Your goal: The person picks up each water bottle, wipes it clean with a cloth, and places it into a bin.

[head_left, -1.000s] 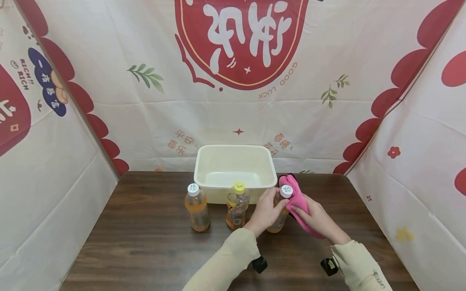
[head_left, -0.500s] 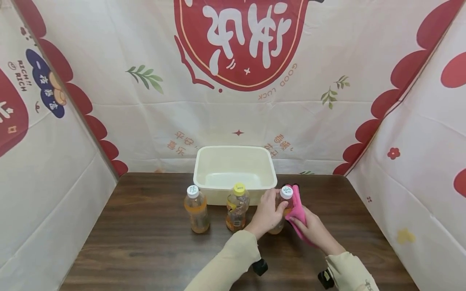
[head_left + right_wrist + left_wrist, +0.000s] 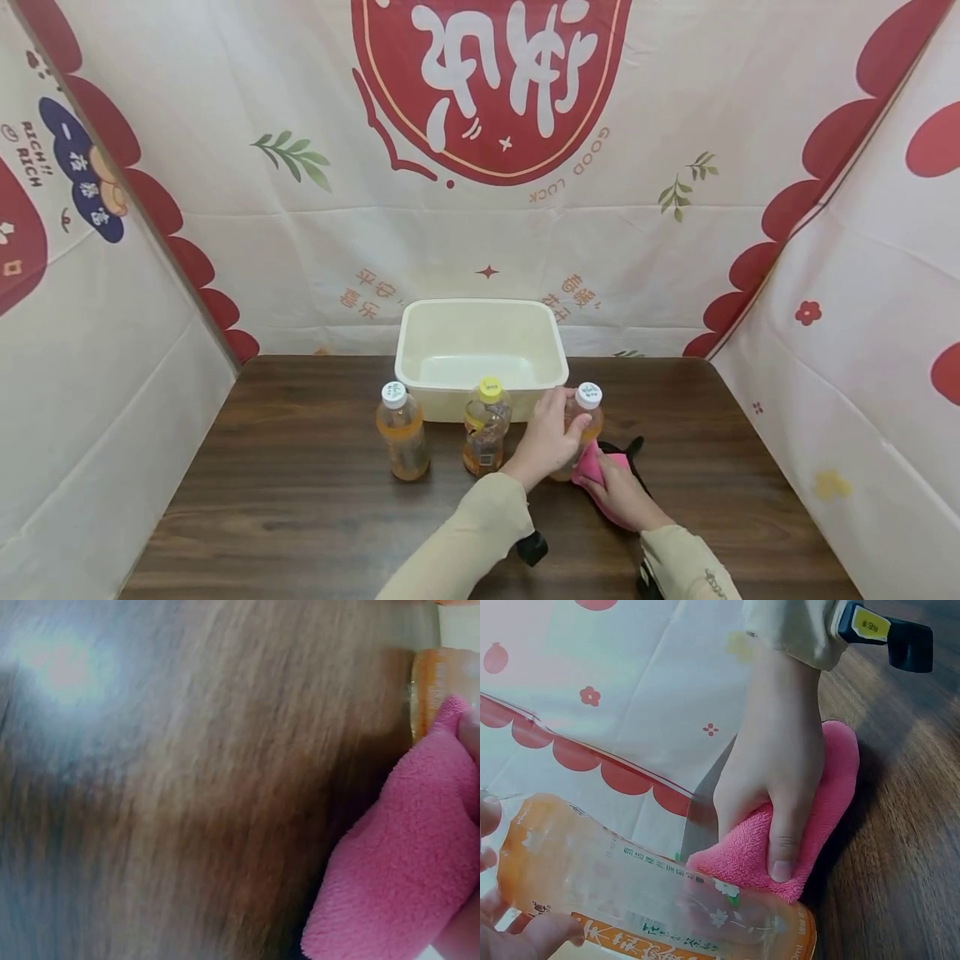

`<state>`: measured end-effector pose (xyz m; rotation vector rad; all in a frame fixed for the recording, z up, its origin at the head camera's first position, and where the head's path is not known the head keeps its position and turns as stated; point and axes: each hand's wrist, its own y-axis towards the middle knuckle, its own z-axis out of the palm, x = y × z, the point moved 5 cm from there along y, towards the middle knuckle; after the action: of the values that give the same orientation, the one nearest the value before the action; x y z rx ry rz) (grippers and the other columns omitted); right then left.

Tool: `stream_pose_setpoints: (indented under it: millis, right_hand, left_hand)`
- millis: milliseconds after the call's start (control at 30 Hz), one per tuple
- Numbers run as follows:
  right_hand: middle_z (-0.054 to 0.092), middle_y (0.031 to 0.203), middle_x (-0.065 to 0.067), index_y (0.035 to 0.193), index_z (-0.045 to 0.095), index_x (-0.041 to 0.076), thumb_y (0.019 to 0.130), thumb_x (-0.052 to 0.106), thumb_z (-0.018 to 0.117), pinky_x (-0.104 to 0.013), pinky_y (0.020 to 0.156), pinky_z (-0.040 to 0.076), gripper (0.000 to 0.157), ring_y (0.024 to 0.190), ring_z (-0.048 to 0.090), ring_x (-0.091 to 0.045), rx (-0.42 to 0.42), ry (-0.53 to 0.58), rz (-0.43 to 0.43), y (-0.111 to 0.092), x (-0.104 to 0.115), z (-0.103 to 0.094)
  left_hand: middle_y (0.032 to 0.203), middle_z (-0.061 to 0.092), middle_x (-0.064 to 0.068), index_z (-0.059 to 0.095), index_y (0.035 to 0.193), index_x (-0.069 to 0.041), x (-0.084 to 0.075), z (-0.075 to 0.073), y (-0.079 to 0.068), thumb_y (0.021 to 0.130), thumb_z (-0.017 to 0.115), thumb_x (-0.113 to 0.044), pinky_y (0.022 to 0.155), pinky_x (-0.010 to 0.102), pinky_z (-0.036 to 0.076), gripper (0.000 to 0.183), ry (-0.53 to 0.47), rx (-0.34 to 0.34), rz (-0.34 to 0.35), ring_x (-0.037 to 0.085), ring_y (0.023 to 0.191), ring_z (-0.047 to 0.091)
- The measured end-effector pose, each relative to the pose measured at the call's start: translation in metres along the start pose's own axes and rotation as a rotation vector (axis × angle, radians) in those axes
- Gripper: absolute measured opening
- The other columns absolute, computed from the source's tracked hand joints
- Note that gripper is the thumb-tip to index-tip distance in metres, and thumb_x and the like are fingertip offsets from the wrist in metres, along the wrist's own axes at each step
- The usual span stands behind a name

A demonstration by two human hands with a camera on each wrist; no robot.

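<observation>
My left hand (image 3: 547,437) grips the upper part of a clear plastic bottle (image 3: 667,892) with an orange-printed label and a white cap (image 3: 588,395). My right hand (image 3: 624,493) holds a pink cloth (image 3: 829,787) between thumb and fingers and presses it to the bottle's side near the base. In the right wrist view the cloth fills the lower right corner, its tip against the bottle's orange band (image 3: 431,694). Black edging shows on the cloth in the head view. The bottle stands upright on the dark wooden table (image 3: 315,517).
A yellow-capped bottle (image 3: 486,437) stands just left of my left hand, and a white-capped bottle (image 3: 405,442) farther left. Behind them a cream basin (image 3: 480,404) sits at the table's back edge. Printed fabric walls (image 3: 480,233) enclose the back and both sides.
My right hand has slid the pink cloth down the bottle, from near the cap to near the base, and come closer to the body. My left hand keeps its hold.
</observation>
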<state>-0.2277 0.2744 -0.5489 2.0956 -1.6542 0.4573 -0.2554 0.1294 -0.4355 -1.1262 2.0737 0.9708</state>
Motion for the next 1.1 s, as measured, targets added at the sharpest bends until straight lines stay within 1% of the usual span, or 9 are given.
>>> stream_pose_setpoints:
  millis: [133, 267, 367, 467, 600, 700, 833, 933, 1100]
  right_hand:
    - [0.063, 0.098, -0.007, 0.109, 0.057, 0.0, 0.085, 0.02, 0.063, -0.037, 0.075, 0.049, 0.033, 0.087, 0.059, -0.016, -0.028, 0.043, -0.008, 0.001, 0.005, -0.01]
    - [0.064, 0.09, -0.008, 0.105, 0.059, 0.0, 0.082, 0.009, 0.066, -0.036, 0.068, 0.048, 0.026, 0.081, 0.058, -0.017, -0.173, 0.075, -0.066, 0.003, 0.019, -0.039]
    - [0.064, 0.095, -0.01, 0.109, 0.059, 0.0, 0.079, 0.005, 0.067, -0.037, 0.069, 0.047, 0.031, 0.083, 0.058, -0.02, -0.265, 0.061, -0.108, 0.003, 0.034, -0.069]
    - [0.063, 0.104, -0.013, 0.116, 0.057, 0.001, 0.08, 0.005, 0.067, -0.035, 0.072, 0.047, 0.038, 0.089, 0.057, -0.021, -0.277, 0.037, -0.146, 0.004, 0.049, -0.093]
    - [0.06, 0.112, -0.014, 0.123, 0.052, 0.001, 0.082, 0.009, 0.065, -0.031, 0.074, 0.047, 0.043, 0.093, 0.056, -0.02, -0.243, 0.027, -0.198, 0.006, 0.065, -0.108]
    - [0.061, 0.109, -0.013, 0.121, 0.053, 0.001, 0.083, 0.01, 0.065, -0.032, 0.073, 0.047, 0.041, 0.089, 0.056, -0.017, -0.232, 0.042, -0.189, 0.009, 0.068, -0.108]
    - [0.063, 0.09, -0.009, 0.11, 0.057, 0.0, 0.082, 0.009, 0.066, -0.029, 0.063, 0.045, 0.031, 0.076, 0.053, -0.011, -0.237, 0.079, -0.132, 0.011, 0.061, -0.101]
    - [0.058, 0.078, -0.005, 0.103, 0.056, 0.0, 0.083, 0.008, 0.064, -0.026, 0.058, 0.042, 0.023, 0.068, 0.049, -0.009, -0.231, 0.116, -0.093, 0.012, 0.055, -0.095]
    - [0.057, 0.075, -0.004, 0.101, 0.057, 0.0, 0.083, 0.009, 0.064, -0.026, 0.057, 0.043, 0.021, 0.066, 0.049, -0.009, -0.202, 0.139, -0.045, 0.006, 0.045, -0.079]
  left_hand:
    - [0.115, 0.051, 0.007, 0.046, 0.117, -0.008, 0.0, -0.002, 0.0, 0.091, 0.053, -0.024, 0.09, 0.03, 0.042, 0.031, 0.01, -0.011, 0.0, 0.019, 0.109, 0.049]
    - [0.112, 0.051, 0.007, 0.047, 0.116, -0.008, 0.0, -0.002, 0.001, 0.091, 0.054, -0.024, 0.088, 0.03, 0.042, 0.03, 0.01, -0.025, 0.001, 0.018, 0.106, 0.049]
    - [0.109, 0.051, 0.004, 0.047, 0.115, -0.009, 0.0, -0.001, 0.002, 0.091, 0.054, -0.024, 0.086, 0.028, 0.042, 0.03, 0.009, -0.025, -0.011, 0.016, 0.103, 0.048]
    - [0.11, 0.05, 0.003, 0.046, 0.115, -0.01, 0.0, 0.0, 0.001, 0.091, 0.054, -0.025, 0.085, 0.028, 0.042, 0.029, 0.005, -0.012, -0.03, 0.016, 0.103, 0.047]
    - [0.111, 0.05, 0.003, 0.046, 0.115, -0.01, -0.001, 0.0, -0.001, 0.091, 0.053, -0.025, 0.085, 0.028, 0.042, 0.029, 0.023, -0.011, -0.039, 0.016, 0.103, 0.047]
    - [0.112, 0.051, 0.003, 0.046, 0.115, -0.01, -0.002, 0.0, 0.0, 0.091, 0.053, -0.025, 0.087, 0.028, 0.042, 0.029, 0.034, -0.015, -0.036, 0.017, 0.104, 0.047]
    - [0.113, 0.05, 0.003, 0.045, 0.116, -0.011, -0.001, 0.001, 0.0, 0.092, 0.052, -0.026, 0.088, 0.029, 0.042, 0.03, 0.036, -0.005, -0.049, 0.016, 0.105, 0.047]
    - [0.113, 0.048, 0.002, 0.044, 0.118, -0.012, 0.001, 0.002, 0.001, 0.092, 0.052, -0.027, 0.088, 0.028, 0.042, 0.031, 0.033, 0.009, -0.068, 0.015, 0.104, 0.046]
    - [0.113, 0.048, 0.002, 0.043, 0.119, -0.011, 0.002, 0.002, 0.0, 0.092, 0.052, -0.027, 0.089, 0.028, 0.042, 0.033, 0.038, 0.005, -0.066, 0.015, 0.105, 0.046]
